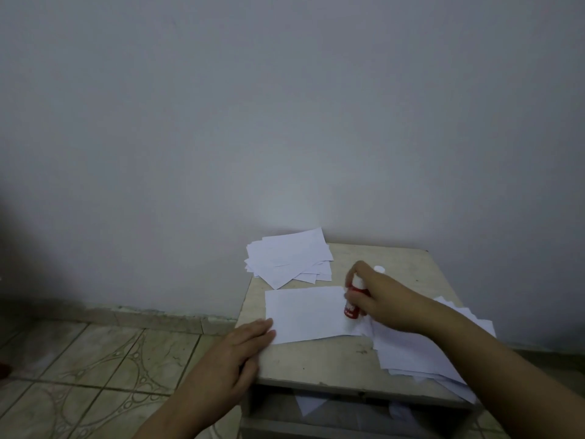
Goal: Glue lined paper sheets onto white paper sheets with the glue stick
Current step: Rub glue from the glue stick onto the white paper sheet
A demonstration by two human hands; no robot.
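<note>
A white sheet [308,313] lies flat in the middle of a small beige table [319,359]. My left hand [235,356] rests with straight fingers on the sheet's near left corner. My right hand [380,297] grips a red glue stick [354,304] at the sheet's right edge, its tip pointing down at the paper. A small white cap [379,269] sits just behind that hand. I cannot tell whether the sheet is lined.
A loose pile of paper sheets [289,258] lies at the table's back left corner against the wall. Another stack of sheets [424,346] lies under my right forearm at the table's right side. Tiled floor [95,369] spreads to the left. A shelf below holds more paper [313,405].
</note>
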